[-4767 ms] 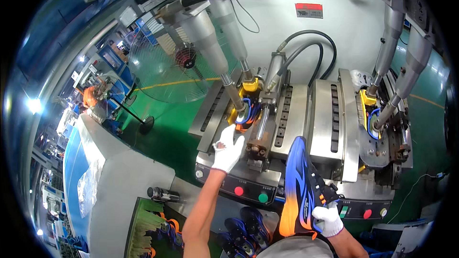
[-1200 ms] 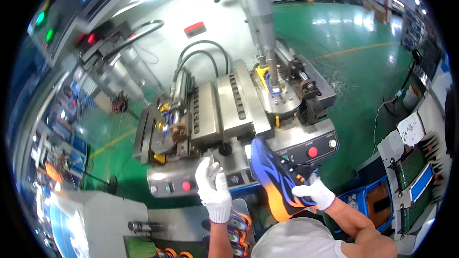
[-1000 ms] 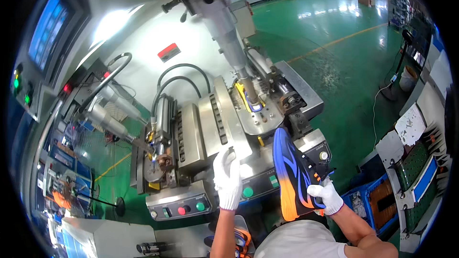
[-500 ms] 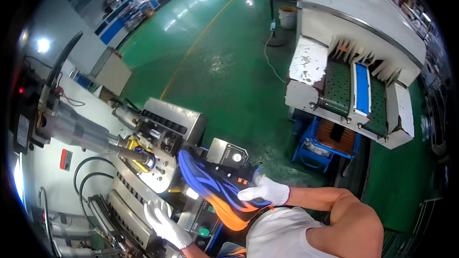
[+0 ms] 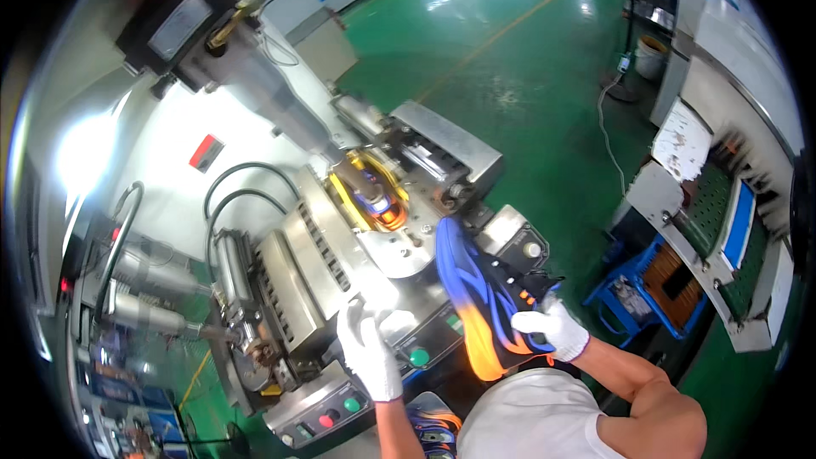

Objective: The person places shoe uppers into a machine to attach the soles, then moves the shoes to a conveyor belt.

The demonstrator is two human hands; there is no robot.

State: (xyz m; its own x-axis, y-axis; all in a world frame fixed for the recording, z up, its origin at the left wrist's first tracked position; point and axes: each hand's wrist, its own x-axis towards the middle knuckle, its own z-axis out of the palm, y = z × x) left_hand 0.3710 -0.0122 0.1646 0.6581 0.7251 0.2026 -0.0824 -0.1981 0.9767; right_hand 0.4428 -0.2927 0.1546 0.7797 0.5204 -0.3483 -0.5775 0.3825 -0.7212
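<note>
My right hand (image 5: pixel 557 329), in a white knit glove, grips a blue, black and orange sneaker (image 5: pixel 480 297) at its collar. The toe points up and away from me, with the thick sole facing left. Open and apart from the shoe, my gloved left hand (image 5: pixel 369 355) reaches over the front of a metal pressing machine, next to its control panel (image 5: pixel 327 412). I cannot tell whether it touches the metal. Inside the machine, another blue and orange shoe (image 5: pixel 387 211) sits between yellow pads (image 5: pixel 347 201), under a pressing rod. A further sneaker (image 5: pixel 435 427) lies low by my left forearm.
Cylinders and black hoses (image 5: pixel 246 172) crowd the left. A conveyor machine (image 5: pixel 714 212) with a perforated green belt stands at the right, beside a blue crate (image 5: pixel 629 289). Beyond are a stand fan (image 5: pixel 629 42), its trailing cord and a bucket (image 5: pixel 651 58).
My view has swung left, shifting the scene rightward in the picture. My left hand has come forward over the machine's front. The right hand keeps its hold on the sneaker.
</note>
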